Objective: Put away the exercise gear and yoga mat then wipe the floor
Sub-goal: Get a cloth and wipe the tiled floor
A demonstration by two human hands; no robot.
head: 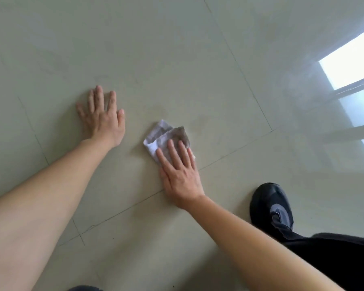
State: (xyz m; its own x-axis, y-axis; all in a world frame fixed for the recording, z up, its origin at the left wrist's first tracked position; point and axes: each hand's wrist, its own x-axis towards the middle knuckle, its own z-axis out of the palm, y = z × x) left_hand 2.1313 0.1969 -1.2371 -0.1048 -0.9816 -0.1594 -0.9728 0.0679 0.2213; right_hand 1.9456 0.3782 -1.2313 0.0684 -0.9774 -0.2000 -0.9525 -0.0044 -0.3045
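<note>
The right hand (pixel 180 175) lies flat with straight fingers pressed down on a folded cloth (pixel 166 138), which sits on the pale tiled floor (pixel 177 59) just beyond a grout line; the rag is white at its near edge and grey-brown (soiled, by the look of it) at its far corner. Apart from it to the left, the left hand (pixel 102 118) is planted palm-down on the tile, fingers spread, holding nothing. A black shoe (pixel 270 204) stands on the floor to the right of the right forearm, with a dark trouser leg behind it. A window's bright reflection shows on the glossy tiles at the far right.
</note>
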